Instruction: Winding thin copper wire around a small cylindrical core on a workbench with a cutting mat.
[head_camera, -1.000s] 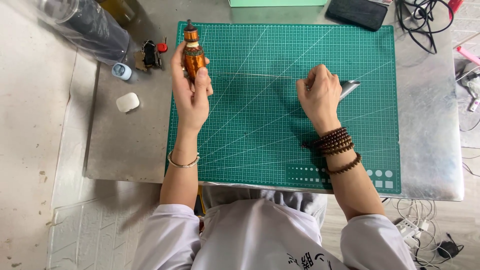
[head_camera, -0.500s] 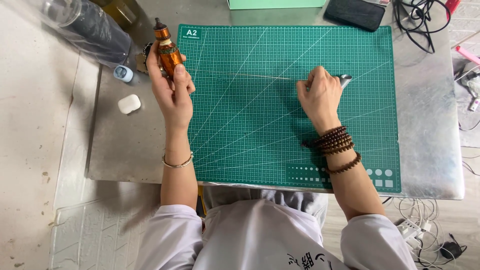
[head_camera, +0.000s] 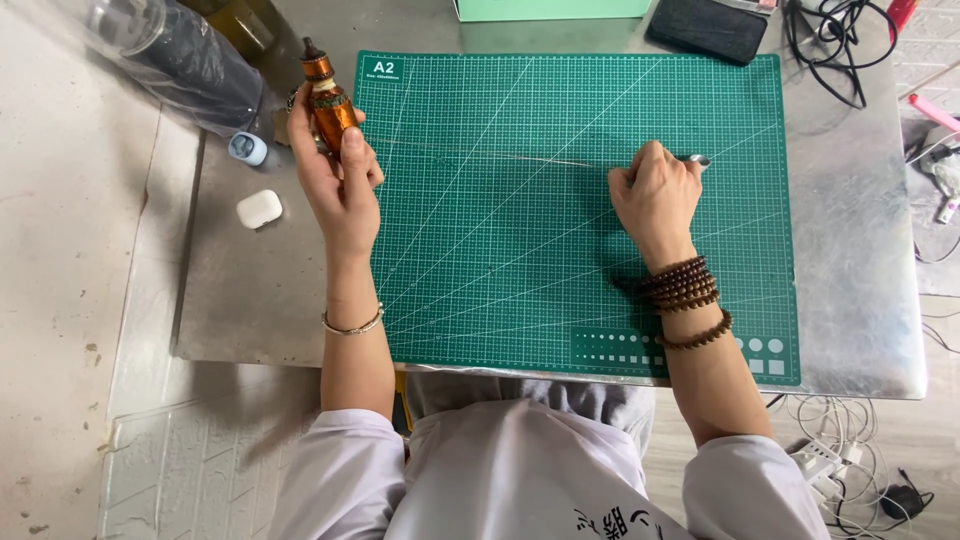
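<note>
Nearest the camera, the person's white sleeves (head_camera: 520, 480) framed the lower edge, with a thin bangle (head_camera: 352, 324) on the left wrist and dark wooden bead bracelets (head_camera: 685, 290) on the right. Beyond them lay the green cutting mat (head_camera: 500, 290) on the metal tabletop (head_camera: 860, 300).

The right hand (head_camera: 655, 195) rested on the mat, closed in a loose fist around a slim metal tool (head_camera: 697, 159), only its silvery tip showing past the knuckles. It sat where it had been a second earlier, hardly shifted.

The left hand (head_camera: 338, 180) was wrapped around a small amber bottle (head_camera: 326, 100) with a dark cap, held upright. Over the last second this hand had carried the bottle leftward, from above the mat's upper left area to just off its left edge, so the bottle now hung over bare tabletop close to the clutter at the back left. That read as the bottle being taken out of the working area, though it was not yet set down.

Just left of that hand sat a white earbud case (head_camera: 259, 208) and a small pale blue piece (head_camera: 248, 148). Further back a clear plastic bottle (head_camera: 180, 60) lay tilted, and at the far edge were a black pouch (head_camera: 708, 28) and tangled black cables (head_camera: 835, 50).
</note>
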